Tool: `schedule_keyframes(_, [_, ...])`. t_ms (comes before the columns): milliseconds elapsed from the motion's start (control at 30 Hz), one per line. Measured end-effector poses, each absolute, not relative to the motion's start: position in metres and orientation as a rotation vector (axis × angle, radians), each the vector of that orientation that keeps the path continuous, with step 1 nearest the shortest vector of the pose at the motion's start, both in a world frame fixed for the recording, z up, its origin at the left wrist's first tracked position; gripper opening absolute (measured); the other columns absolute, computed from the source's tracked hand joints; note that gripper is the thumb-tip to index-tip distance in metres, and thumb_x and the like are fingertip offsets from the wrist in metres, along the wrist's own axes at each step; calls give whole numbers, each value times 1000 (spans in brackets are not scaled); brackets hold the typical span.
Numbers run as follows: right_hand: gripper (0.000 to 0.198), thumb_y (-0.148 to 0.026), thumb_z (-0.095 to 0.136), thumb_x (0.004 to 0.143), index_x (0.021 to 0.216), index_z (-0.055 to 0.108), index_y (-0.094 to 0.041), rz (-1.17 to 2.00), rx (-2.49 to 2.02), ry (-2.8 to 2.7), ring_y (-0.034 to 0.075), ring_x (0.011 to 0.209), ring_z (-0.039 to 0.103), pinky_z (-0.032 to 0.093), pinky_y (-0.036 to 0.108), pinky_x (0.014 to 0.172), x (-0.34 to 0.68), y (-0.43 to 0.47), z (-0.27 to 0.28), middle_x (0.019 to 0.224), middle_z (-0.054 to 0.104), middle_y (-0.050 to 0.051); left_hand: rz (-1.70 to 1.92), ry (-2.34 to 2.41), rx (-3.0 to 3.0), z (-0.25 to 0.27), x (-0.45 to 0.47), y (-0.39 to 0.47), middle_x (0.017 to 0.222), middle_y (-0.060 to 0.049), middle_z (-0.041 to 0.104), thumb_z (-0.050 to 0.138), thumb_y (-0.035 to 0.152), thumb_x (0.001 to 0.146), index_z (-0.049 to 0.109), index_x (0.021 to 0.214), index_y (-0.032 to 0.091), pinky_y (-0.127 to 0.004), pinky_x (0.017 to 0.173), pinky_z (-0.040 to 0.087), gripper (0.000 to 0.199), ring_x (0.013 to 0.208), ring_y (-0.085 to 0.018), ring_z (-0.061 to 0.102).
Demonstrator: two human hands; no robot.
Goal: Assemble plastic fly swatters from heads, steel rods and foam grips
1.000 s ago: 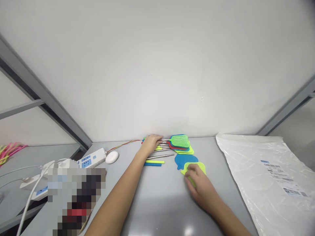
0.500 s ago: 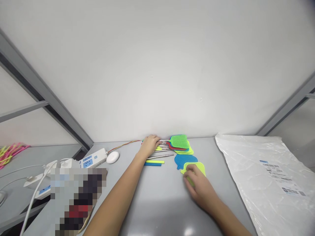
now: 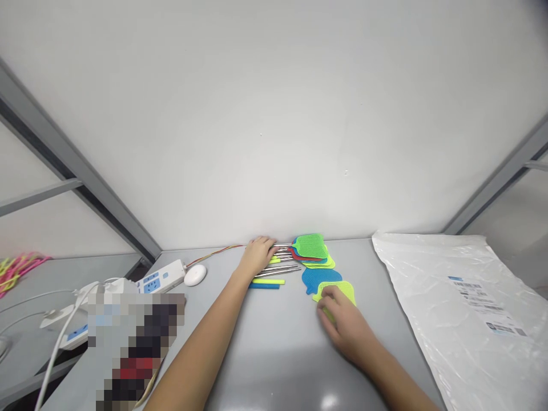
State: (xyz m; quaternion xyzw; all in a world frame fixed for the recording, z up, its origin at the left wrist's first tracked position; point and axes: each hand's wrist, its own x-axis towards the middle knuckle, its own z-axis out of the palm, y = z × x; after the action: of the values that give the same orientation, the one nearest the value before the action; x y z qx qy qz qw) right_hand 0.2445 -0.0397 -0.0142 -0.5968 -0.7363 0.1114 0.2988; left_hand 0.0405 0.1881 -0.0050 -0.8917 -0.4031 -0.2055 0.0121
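Fly swatter parts lie on the grey table. My left hand lies over the left ends of a bundle of fly swatters, fingers stretched out over the rods. Mesh heads in several colours are stacked at the bundle's right end, a green swatter head on top. Just below are loose metal rods, a yellow handle tube and a blue handle tube. My right hand rests on a yellow-green swatter head, fingers bent and thumb apart. That head overlaps a blue swatter head.
A white plastic mailing bag with a label covers the right side. To the left are a round white device, a power strip with cables, and a pixelated object. A white wall rises behind the table.
Two metal rods now lie close together below the bundle, where one showed before. Both hands have stayed nearly in place; the view has shifted slightly.
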Motion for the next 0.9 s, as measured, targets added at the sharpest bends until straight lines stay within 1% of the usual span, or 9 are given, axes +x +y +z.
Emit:
schedule_keyframes(233, [14,-20,41,91,90,54,-21,291,-1572,-1974,19,88,55,50,35,77,245,-40,-16,105,52,8,-702,-1229,-2761,4,20,157,117,-7,61,46,36,92,60,116,25,-40,93,38,29,108,-24,50])
schedule_keyframes(333, [14,-21,40,91,91,55,-21,291,-1566,-1987,19,90,56,49,35,78,245,-40,-15,105,52,8,-728,-1214,-2759,4,12,134,122,-7,57,47,35,92,61,113,26,-43,97,36,27,113,-25,47])
schedule_keyframes(467, [15,-22,40,92,91,55,-21,301,-1576,-1997,19,90,56,50,35,78,247,-40,-14,106,52,8,-707,-1247,-2779,0,6,108,123,-6,57,45,34,93,63,107,28,-44,97,35,24,115,-25,45])
schedule_keyframes(700, [19,-26,38,94,92,56,-21,290,-1653,-1983,20,93,57,49,38,80,253,-38,-20,110,53,9,-645,-1313,-2787,-12,7,84,125,-7,56,47,35,92,61,115,30,-52,102,27,28,117,-28,43])
schedule_keyframes(800, [22,-28,38,93,99,59,-21,232,-1696,-2016,22,101,55,46,41,87,256,-36,-27,115,53,10,-631,-1296,-2832,-12,11,80,125,-6,56,46,36,92,61,115,31,-55,104,24,27,116,-27,44])
schedule_keyframes(900, [28,-35,44,91,113,58,-24,155,-1740,-2070,27,117,48,41,45,94,259,-35,-33,129,49,11,-612,-1261,-2858,-10,15,76,124,-5,56,48,36,91,62,111,31,-56,105,22,25,116,-26,44])
